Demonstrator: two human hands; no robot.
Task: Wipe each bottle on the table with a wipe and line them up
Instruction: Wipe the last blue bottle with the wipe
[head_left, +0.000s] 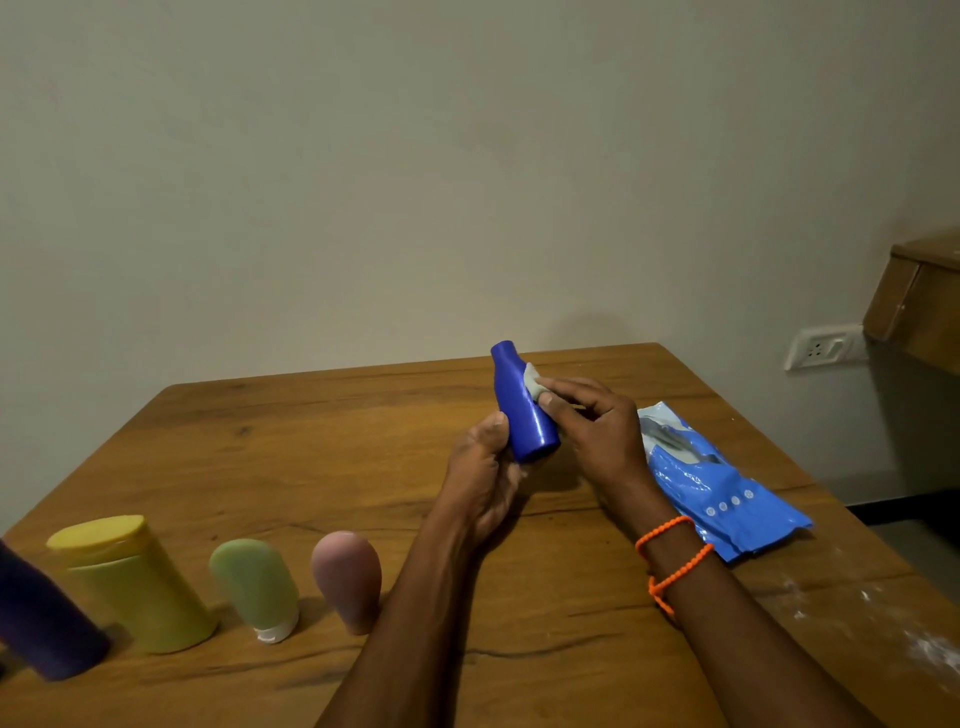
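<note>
The left hand (483, 478) grips the bottom of the blue bottle (522, 402) and holds it up above the table (311, 447), tipped a little; the right hand (597, 426) pinches a small grey wipe (533, 383) and presses it on the bottle's side; a blue wipe pack (722, 478) lies just right of the hands; a dark purple bottle (41, 618), a yellow bottle (135, 587), a green bottle (257, 587) and a pink bottle (347, 577) stand in a row at the near left.

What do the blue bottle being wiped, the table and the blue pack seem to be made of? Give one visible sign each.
Blue bottle: probably smooth plastic, with a glossy streak. Table: wood or wood-look laminate, showing grain and dark knots. Blue pack: thin shiny plastic film, crinkled with bright glints.
</note>
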